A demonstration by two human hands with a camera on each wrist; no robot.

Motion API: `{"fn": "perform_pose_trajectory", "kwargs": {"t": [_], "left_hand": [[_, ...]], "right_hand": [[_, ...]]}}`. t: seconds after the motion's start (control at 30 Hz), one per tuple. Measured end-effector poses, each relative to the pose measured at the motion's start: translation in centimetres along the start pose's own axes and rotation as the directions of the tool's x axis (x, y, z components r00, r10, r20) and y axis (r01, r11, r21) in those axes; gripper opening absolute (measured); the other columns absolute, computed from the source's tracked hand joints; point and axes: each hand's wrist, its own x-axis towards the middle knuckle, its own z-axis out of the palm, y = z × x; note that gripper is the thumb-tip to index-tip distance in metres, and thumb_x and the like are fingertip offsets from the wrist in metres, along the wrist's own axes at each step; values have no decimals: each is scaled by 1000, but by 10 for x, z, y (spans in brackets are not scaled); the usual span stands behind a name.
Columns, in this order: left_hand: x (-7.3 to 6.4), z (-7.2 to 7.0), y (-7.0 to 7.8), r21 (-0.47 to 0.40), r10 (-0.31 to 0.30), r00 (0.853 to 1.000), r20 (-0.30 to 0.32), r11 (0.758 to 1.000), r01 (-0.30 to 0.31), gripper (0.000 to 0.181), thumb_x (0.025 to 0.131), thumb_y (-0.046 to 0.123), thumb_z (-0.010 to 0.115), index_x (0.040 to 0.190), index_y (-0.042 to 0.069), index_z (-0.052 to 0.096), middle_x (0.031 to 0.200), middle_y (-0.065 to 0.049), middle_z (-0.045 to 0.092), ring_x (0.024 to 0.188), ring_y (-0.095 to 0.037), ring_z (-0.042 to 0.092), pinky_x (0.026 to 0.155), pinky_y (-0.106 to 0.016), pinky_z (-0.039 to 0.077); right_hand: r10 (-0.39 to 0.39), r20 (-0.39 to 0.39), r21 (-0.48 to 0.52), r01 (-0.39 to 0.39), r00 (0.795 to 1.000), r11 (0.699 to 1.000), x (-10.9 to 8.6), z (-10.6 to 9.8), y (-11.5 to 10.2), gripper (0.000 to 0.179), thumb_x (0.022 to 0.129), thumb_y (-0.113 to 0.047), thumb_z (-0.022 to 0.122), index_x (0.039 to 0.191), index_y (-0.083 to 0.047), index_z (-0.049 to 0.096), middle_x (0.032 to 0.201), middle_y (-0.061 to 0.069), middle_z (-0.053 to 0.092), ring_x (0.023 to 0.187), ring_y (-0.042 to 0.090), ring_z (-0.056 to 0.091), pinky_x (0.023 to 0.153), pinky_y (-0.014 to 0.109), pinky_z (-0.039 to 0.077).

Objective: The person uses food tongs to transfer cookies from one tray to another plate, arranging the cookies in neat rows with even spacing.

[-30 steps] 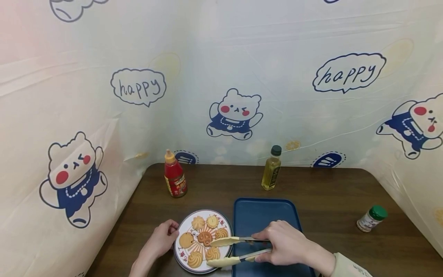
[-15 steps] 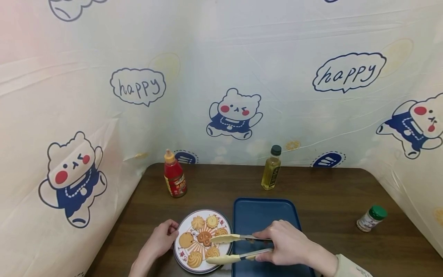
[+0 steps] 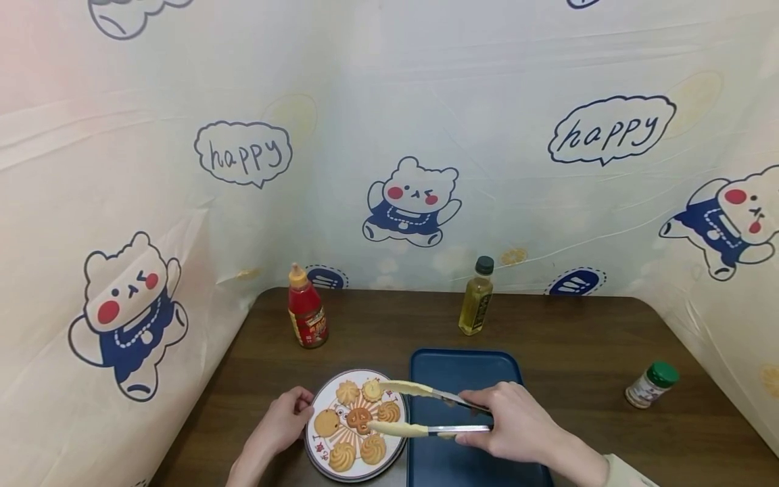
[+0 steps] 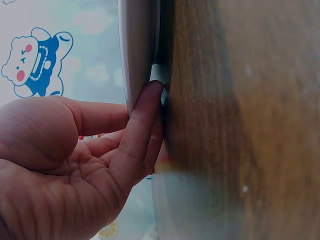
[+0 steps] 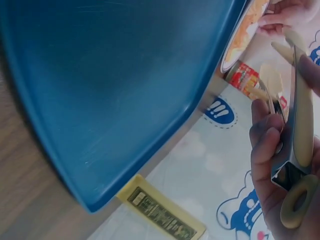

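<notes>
My left hand (image 3: 285,421) pinches the left rim of a round white plate (image 3: 328,396), thumb over the edge and fingers under it in the left wrist view. Several cookies lie on the plate, among them a brown pretzel-shaped one (image 3: 358,418) in the middle and swirled ones around it. My right hand (image 3: 514,423) grips metal tongs with cream tips (image 3: 402,429), their arms spread apart with nothing between them. One tip overlaps the upper-right round cookie (image 3: 372,389), the other the pretzel-shaped one. Below the hand is a dark blue tray (image 3: 465,366).
A red sauce bottle (image 3: 308,314) stands at the back left, and an oil bottle (image 3: 476,301) behind the tray. A green-capped jar (image 3: 651,385) is at the right. A patterned sheet (image 3: 328,216) hangs behind the wooden table (image 3: 572,352).
My right hand has moved the tongs away from me and slightly right, off the lower-right cookies, with their arms spread a little wider. My left hand stays at the plate.
</notes>
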Motion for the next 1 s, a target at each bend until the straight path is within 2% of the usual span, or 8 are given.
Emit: {"fn": "perform_pose_trajectory", "kwargs": {"t": [0.17,0.3,0.4,0.5,0.6,0.7,0.83,1.0], "left_hand": [[0,0,0,-1,-2,1000,0,1000,2,11,94,-4,58,105,-5,60,84,-8,52,75,-20,52,59,-34,50],[-1,1,0,2,1,1000,-2,1000,-1,11,94,-3,59,105,-5,60,84,-8,52,75,-20,52,59,-34,50],[-1,0,0,6,3,1000,-3,1000,-3,11,94,-3,59,105,-4,60,84,-8,52,74,-20,52,59,-34,50],[-1,0,-1,9,6,1000,-5,1000,-6,11,94,-3,59,105,-4,60,84,-8,52,74,-20,52,59,-34,50],[0,0,-2,14,11,1000,-8,1000,-11,10,94,-3,59,104,-4,60,84,-8,52,74,-20,52,59,-34,49],[0,0,-2,20,13,1000,-11,1000,-12,10,94,-3,59,104,-4,60,83,-7,52,75,-20,52,60,-34,48],[1,1,-2,23,14,1000,-7,1000,-14,10,94,-3,59,104,-4,60,84,-7,52,74,-20,52,60,-34,48],[1,1,-2,4,6,1000,-4,1000,-6,10,94,-3,58,104,-4,60,84,-8,52,73,-20,52,58,-34,49]], "right_hand": [[98,-104,-46,-103,990,994,-12,-3,11,50,81,-47,80,114,-11,73,70,-18,60,52,-1,44,48,22,38],[226,-192,-26,-235,955,972,-27,-8,21,59,79,-53,79,117,-8,72,58,-17,46,46,1,36,44,21,32],[336,-269,27,-342,903,939,-41,-11,31,66,77,-54,80,120,-5,70,58,-14,46,47,3,39,45,22,33],[410,-370,62,-418,834,906,-54,-12,43,67,76,-51,82,121,-3,69,61,-12,53,50,5,43,47,24,35],[421,-493,51,-457,762,888,-67,-9,58,61,75,-46,84,119,-6,70,69,-9,63,52,4,47,49,25,36],[450,-566,59,-510,691,858,-80,-6,70,56,74,-44,86,115,-9,72,78,-4,70,56,3,51,51,27,37],[565,-545,138,-598,620,789,-95,-6,81,62,75,-47,85,118,-5,69,85,3,73,65,8,57,55,28,40],[711,-429,229,-694,557,682,-107,-11,91,76,77,-54,81,126,1,62,92,10,73,75,18,60,62,31,43]]}}
